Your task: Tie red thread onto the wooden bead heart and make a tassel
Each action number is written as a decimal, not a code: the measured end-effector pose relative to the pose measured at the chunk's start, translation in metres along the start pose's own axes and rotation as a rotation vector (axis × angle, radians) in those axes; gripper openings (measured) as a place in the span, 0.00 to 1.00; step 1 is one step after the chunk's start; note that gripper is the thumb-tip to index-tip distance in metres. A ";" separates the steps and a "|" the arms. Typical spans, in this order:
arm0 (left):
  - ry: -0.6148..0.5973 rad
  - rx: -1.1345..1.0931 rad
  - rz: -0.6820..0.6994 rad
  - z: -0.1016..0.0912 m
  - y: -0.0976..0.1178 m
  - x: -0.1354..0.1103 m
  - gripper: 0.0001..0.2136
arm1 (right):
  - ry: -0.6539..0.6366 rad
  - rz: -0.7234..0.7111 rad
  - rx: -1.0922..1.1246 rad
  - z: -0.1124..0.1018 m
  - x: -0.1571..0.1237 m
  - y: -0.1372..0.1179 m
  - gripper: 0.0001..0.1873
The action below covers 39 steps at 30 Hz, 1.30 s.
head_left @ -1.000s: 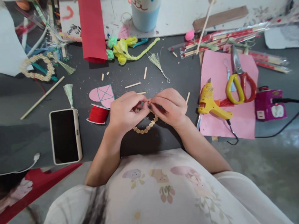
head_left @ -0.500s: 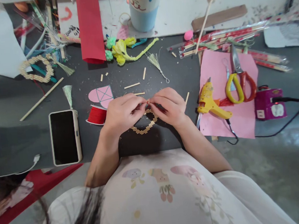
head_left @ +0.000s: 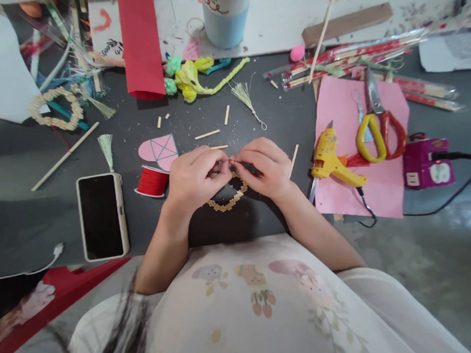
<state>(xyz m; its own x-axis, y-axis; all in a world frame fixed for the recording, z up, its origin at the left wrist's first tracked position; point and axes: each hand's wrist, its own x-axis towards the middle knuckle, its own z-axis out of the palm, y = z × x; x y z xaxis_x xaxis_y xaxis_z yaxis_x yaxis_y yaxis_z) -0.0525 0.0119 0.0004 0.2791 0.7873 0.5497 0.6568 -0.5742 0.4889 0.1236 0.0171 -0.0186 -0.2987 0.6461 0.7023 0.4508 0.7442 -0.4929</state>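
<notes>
My left hand (head_left: 196,177) and my right hand (head_left: 264,168) meet at the fingertips above the dark table. Both are closed in a pinch on a thin red thread (head_left: 231,161), of which only a short bit shows between them. Just below the fingers lies a ring of small pale beige pieces (head_left: 226,205), its upper part hidden by my hands. Whether the thread is tied to the ring I cannot tell. Left of my left hand stand a spool of red thread (head_left: 152,181) and a pink heart-shaped card with dark lines (head_left: 158,150).
A phone (head_left: 102,216) lies at left. On pink paper (head_left: 391,196) at right rest a yellow glue gun (head_left: 328,160) and scissors (head_left: 374,117). Short sticks (head_left: 207,134), a tassel (head_left: 245,96) and a cup (head_left: 228,20) are beyond my hands. Another beige ring (head_left: 73,108) sits at back left.
My pinched fingertips have shifted very slightly left, and the left fingers now cover a little more of the ring. Otherwise only the camera view has moved a touch.
</notes>
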 end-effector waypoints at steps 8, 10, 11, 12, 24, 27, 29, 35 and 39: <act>0.001 0.011 -0.042 -0.002 0.000 0.001 0.03 | 0.016 0.010 -0.014 -0.001 0.000 -0.001 0.04; 0.002 0.013 -0.045 -0.002 0.000 0.001 0.04 | 0.017 0.021 -0.009 -0.001 -0.001 0.000 0.05; 0.003 0.013 -0.049 -0.002 0.000 0.001 0.04 | 0.019 0.026 -0.002 -0.001 -0.001 0.000 0.05; 0.002 0.012 -0.053 -0.003 0.001 0.001 0.05 | 0.021 0.028 0.007 -0.001 -0.001 0.001 0.05; -0.010 0.033 -0.140 -0.007 -0.004 0.003 0.05 | 0.064 0.016 0.031 -0.002 -0.003 0.004 0.08; -0.026 -0.001 -0.189 -0.010 -0.006 0.004 0.04 | 0.058 0.034 0.024 -0.002 -0.004 0.004 0.07; -0.049 -0.031 -0.210 -0.012 -0.007 0.004 0.05 | 0.041 0.052 0.003 -0.001 -0.004 0.004 0.06; -0.153 -0.084 -0.148 -0.017 -0.008 0.004 0.08 | 0.030 0.066 -0.017 0.000 -0.005 0.004 0.05; -0.157 -0.065 -0.095 -0.016 -0.010 0.002 0.04 | 0.060 0.041 0.020 0.000 -0.005 0.004 0.06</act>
<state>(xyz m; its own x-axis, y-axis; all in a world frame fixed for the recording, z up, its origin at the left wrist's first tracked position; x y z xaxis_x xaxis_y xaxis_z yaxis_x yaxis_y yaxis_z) -0.0697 0.0157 0.0073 0.3266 0.8613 0.3892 0.6404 -0.5046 0.5790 0.1270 0.0174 -0.0239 -0.2294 0.6656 0.7102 0.4449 0.7207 -0.5317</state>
